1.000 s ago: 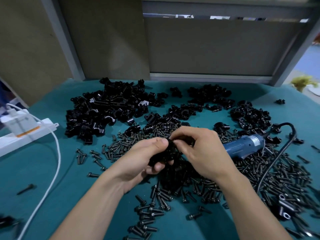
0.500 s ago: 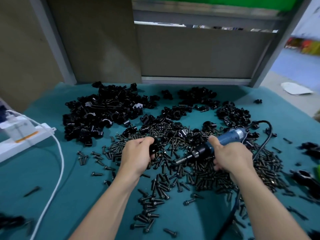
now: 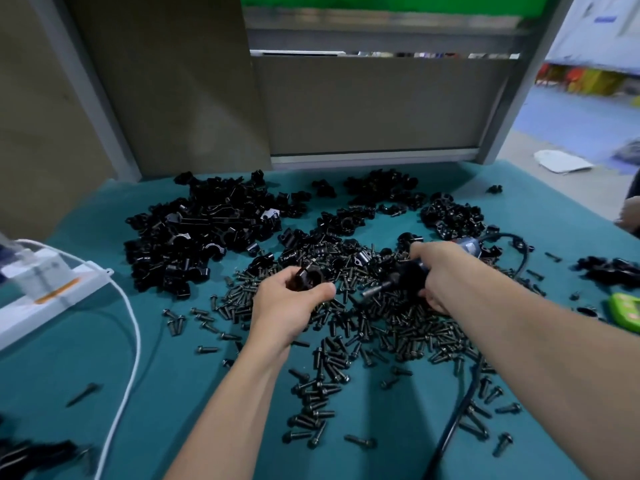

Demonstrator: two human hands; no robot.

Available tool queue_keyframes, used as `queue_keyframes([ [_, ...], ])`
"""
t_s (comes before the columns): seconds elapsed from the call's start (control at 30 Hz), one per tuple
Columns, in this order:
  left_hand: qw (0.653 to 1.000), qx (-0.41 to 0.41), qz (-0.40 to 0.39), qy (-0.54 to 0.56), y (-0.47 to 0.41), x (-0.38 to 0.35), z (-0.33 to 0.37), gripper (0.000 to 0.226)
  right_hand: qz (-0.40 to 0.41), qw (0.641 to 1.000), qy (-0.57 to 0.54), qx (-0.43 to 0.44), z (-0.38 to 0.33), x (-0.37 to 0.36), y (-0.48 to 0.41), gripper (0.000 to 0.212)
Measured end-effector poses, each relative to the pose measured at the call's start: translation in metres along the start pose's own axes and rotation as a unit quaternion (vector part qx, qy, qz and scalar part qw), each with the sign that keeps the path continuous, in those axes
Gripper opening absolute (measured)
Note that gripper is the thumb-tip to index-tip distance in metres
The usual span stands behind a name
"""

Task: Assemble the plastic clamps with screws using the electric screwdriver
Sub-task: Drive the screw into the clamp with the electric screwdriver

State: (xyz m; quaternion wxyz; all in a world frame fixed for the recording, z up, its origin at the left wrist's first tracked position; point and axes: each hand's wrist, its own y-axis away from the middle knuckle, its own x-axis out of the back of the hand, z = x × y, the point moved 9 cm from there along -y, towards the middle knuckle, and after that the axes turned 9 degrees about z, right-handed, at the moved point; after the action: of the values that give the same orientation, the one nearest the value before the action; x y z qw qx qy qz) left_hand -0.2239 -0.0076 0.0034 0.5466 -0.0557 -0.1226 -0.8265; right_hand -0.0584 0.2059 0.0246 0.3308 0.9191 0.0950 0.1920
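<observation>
In left hand (image 3: 289,308), small plastic clamp (image 3: 309,277) held in curled grip: likely light, rigid, slick; best pinched by flat sides. Right of it, right hand (image 3: 441,271) wrapped round electric screwdriver (image 3: 410,273), bit toward clamp.

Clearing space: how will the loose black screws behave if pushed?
The screws would probably roll in curves, having round shanks and wider heads. They look stiff and small, so likely scatter; the teal cloth may slow them.
</observation>
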Motion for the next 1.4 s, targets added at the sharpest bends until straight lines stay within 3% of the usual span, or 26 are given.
queue_keyframes([
  [0.13,0.998,-0.004,-0.044,0.052,-0.002,-0.011,0.0,0.024,-0.033,0.966,-0.251,-0.059,0.005,0.007,0.004,0.016],
  [0.27,0.998,-0.055,-0.026,-0.017,0.001,-0.009,0.003,0.037,-0.164,0.87,-0.463,-0.033,-0.012,0.001,0.01,0.025],
  [0.33,0.991,-0.115,-0.006,-0.063,0.006,-0.005,0.014,0.031,-0.226,0.831,-0.508,-0.025,-0.021,-0.009,0.017,0.025],
  [0.4,0.98,-0.17,0.014,-0.103,0.013,-0.002,0.028,0.04,-0.279,0.809,-0.517,-0.012,-0.028,-0.022,0.026,0.039],
  [0.57,0.97,-0.187,0.027,-0.152,0.012,0.0,0.034,0.049,-0.337,0.801,-0.494,0.034,-0.039,-0.055,0.039,0.052],
  [0.8,0.977,-0.146,-0.029,-0.149,0.005,-0.001,0.021,0.049,-0.258,0.798,-0.542,0.048,-0.044,-0.062,0.015,0.025],
  [1.03,0.981,-0.134,-0.091,-0.105,0.012,-0.02,0.018,0.054,-0.25,0.808,-0.525,0.1,-0.047,-0.067,0.016,0.019],
  [1.4,0.988,-0.075,-0.131,-0.038,0.009,-0.021,0.013,0.047,-0.259,0.787,-0.558,0.054,-0.04,-0.074,0.012,0.019],
])
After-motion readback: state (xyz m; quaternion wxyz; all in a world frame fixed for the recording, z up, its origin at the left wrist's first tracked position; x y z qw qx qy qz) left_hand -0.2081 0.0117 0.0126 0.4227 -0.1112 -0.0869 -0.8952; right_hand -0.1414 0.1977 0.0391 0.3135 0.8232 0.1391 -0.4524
